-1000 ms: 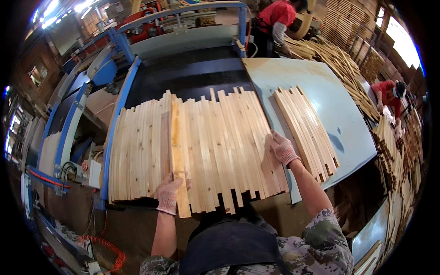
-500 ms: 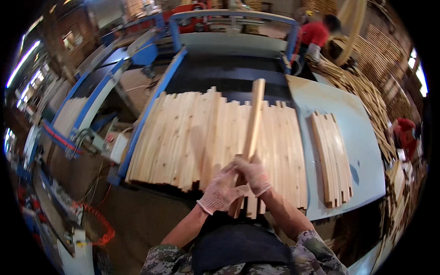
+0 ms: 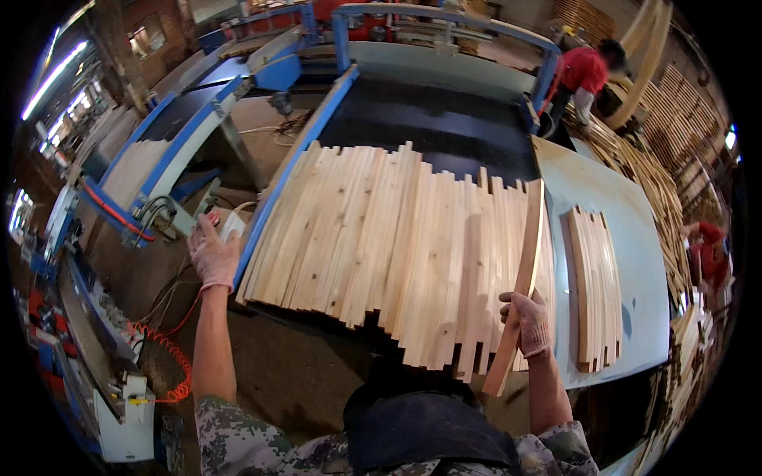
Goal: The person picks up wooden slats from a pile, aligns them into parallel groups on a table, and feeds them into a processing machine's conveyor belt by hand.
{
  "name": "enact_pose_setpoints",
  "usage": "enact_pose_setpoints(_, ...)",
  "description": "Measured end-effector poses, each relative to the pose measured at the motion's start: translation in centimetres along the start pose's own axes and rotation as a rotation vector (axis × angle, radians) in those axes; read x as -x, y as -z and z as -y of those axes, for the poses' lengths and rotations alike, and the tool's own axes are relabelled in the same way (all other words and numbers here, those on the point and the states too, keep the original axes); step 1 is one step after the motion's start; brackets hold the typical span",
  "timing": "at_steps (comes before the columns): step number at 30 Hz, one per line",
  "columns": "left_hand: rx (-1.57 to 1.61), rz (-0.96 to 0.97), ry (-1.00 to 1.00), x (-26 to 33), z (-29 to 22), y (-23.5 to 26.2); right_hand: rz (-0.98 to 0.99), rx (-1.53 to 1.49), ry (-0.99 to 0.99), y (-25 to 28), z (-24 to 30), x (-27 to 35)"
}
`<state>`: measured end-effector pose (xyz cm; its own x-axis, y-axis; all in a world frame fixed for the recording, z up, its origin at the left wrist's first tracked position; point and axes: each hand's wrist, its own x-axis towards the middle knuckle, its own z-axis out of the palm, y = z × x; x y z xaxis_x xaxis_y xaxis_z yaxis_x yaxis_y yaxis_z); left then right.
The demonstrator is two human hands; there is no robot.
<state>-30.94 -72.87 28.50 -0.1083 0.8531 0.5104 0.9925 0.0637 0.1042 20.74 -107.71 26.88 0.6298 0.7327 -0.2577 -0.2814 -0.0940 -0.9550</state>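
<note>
Right hand is clamped around one wooden slat, tilted up over the laid-out slats (gloves on). Left hand spread open by the blue rail, holding nothing.

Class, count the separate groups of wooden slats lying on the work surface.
2. The wide row of slats lies across the dark belt; the small stack lies on the pale blue table at right. More wood piled at the far right edge is too blurred to count.

Gloved right hand clenched, fingers curled; left hand outstretched, open.
</note>
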Motion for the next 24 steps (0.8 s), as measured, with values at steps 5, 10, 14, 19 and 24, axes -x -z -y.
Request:
enact_pose_setpoints(5, 0.231, 0.103, -0.098, 0.4, -0.2, 3.4, 0.029, 0.094, 0.054, 1.7, -2.4, 0.0)
enact_pose_setpoints(10, 0.408, 0.009, -0.030, 3.4, 1.9, 1.1, -0.049, -0.143, -0.044, 1.9, -4.1, 2.3)
enact_pose_setpoints(14, 1.109, 0.130, 0.001, 7.3, -2.2, 3.0, -0.031, -0.154, -0.042, 1.8, -3.2, 2.2)
enact_pose_setpoints(19, 1.707, 1.039, -0.190, 16.2, -10.9, 6.2, -0.067, -0.041, -0.127, 1.6, -2.6, 4.5)
enact_pose_setpoints(24, 1.577, 1.809, -0.342, 23.2, -17.0, 5.4, -0.020, 0.035, -0.174, 3.9, -5.0, 6.2)
